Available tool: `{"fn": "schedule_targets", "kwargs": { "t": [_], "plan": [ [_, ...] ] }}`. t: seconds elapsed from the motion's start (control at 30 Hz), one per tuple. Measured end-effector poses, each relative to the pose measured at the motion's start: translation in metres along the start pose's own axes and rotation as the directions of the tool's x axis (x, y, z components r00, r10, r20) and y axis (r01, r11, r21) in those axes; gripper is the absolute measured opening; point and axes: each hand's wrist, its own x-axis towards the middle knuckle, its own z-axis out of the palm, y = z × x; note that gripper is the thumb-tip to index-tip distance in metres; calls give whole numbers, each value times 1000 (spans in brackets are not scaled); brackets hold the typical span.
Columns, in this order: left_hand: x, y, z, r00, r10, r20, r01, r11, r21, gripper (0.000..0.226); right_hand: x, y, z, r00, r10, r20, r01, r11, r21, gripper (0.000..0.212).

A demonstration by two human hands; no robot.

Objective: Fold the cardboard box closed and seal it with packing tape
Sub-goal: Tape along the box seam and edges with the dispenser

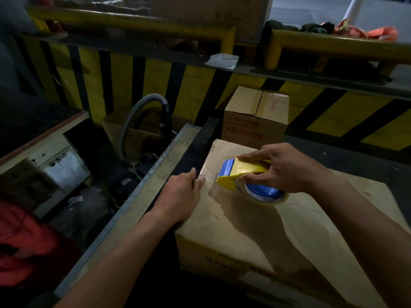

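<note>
Flaps are lying closed on the cardboard box (255,236), which is sitting on a dark worktable (360,161). Right hand (287,167) is gripping the tape dispenser (240,172) near the box top's left edge. Left hand (180,196), fingers extended, is pressing down there. Taping is probably just starting, with most of the seam left.

Bare forearms, slim, uncovered up to the lower edge. Left hand (180,196) at 7 o'clock, right hand (287,167) at 3 o'clock, both bare, with short nails. Red cloth (24,236) at 8 o'clock, worn or not, cannot tell.
</note>
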Motion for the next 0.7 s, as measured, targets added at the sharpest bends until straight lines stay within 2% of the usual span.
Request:
{"fn": "schedule_targets", "kwargs": {
  "t": [0.07, 0.13, 0.17, 0.23, 0.43, 0.57, 0.7],
  "plan": [
    [0, 8, 1, 995, 88, -50, -87, 996, 19, 53, -1, 1, 0, 1000, 8, -10, -8, 1000, -12, 82],
    [2, 11, 5, 976, 194, 99, -202, 977, 74, 57, -1, 2, 1, 1000, 11, -4, -11, 999, -30, 82],
    [3, 9, 7, 958, 216, 190, -241, 963, 120, 58, -1, 3, 1, 1000, 7, 4, -7, 999, -40, 83],
    [6, 2, 12, 938, 221, 267, -269, 949, 162, 57, -1, 4, 0, 1000, 0, 28, 2, 999, -52, 84],
    [10, 0, 15, 936, 212, 280, -289, 918, 271, 58, -4, 10, -9, 998, -19, 62, 18, 1000, 16, 73],
    [13, 1, 14, 939, 204, 276, -303, 870, 389, 59, -2, 7, -24, 992, -28, 122, 29, 1000, -8, 59],
    [8, -2, 14, 935, 214, 281, -316, 864, 393, 60, -5, 9, -30, 986, -18, 165, 30, 997, -69, 56]
  ]
}}
